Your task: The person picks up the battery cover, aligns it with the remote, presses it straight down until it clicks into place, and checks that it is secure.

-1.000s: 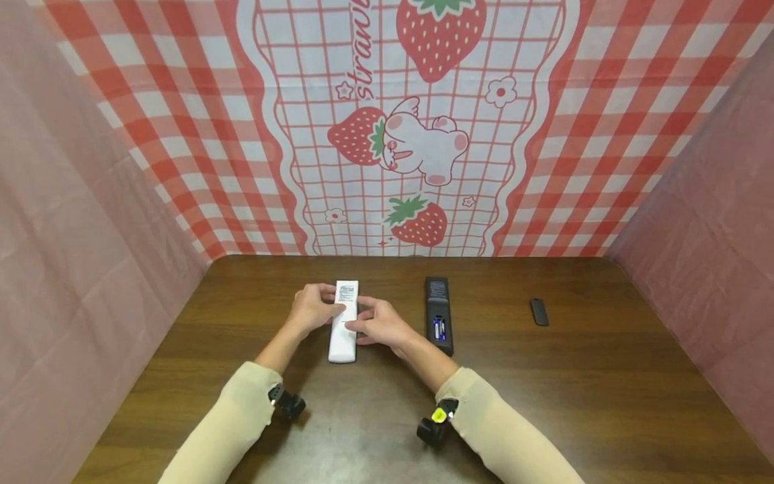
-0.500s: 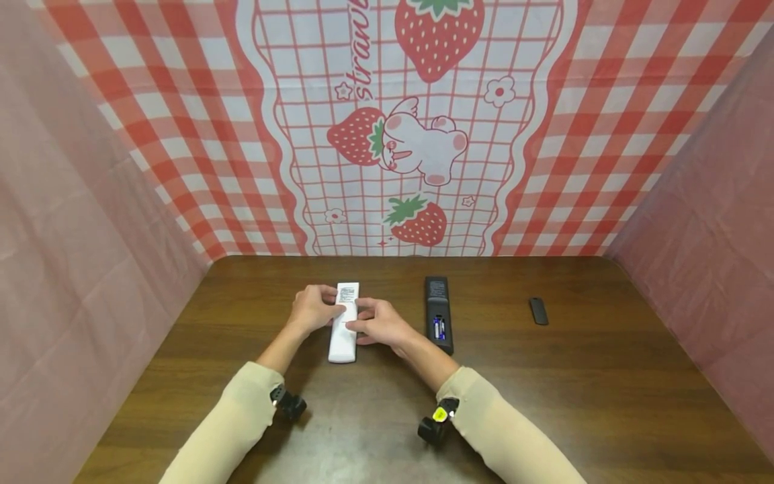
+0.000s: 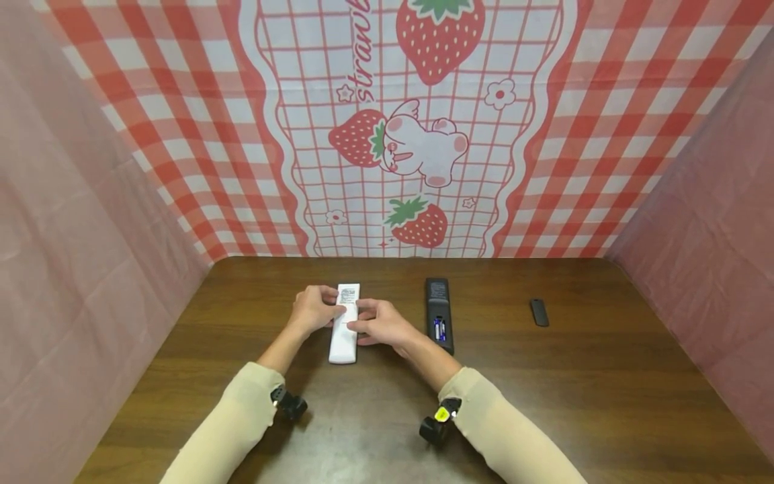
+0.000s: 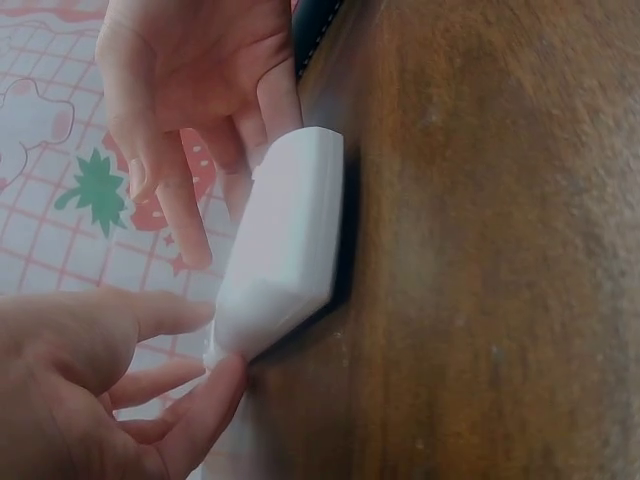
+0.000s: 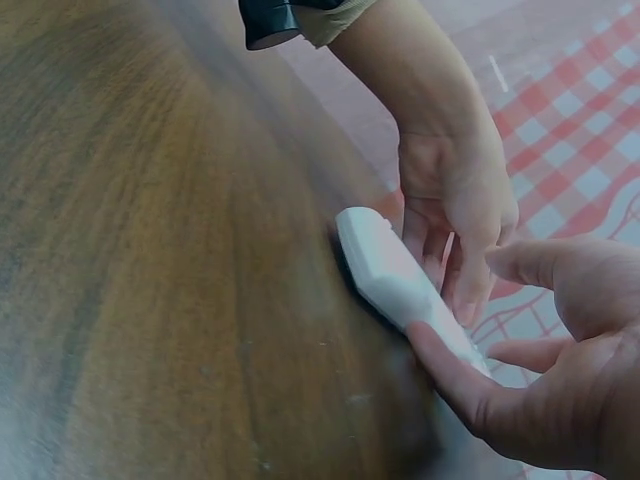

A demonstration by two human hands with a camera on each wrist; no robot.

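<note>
A white remote control [image 3: 343, 346] lies on the table with its labelled back up, its long side pointing away from me. My left hand [image 3: 311, 309] holds it by the left edge, thumb on the back. From the right, my right hand [image 3: 383, 324] grips the other edge, its thumb also on the back, lower down. In the left wrist view the remote's white end [image 4: 285, 225] shows between both hands; the right wrist view has the remote [image 5: 385, 260] there too. Fingertips beneath the remote are partly hidden.
Right of the hands lies a black remote control [image 3: 438, 306], back up, with blue batteries [image 3: 439, 329] in its uncovered compartment. Farther right is a small black cover [image 3: 539, 312]. A strawberry-patterned cloth [image 3: 417, 161] hangs behind the wooden table [image 3: 605, 390].
</note>
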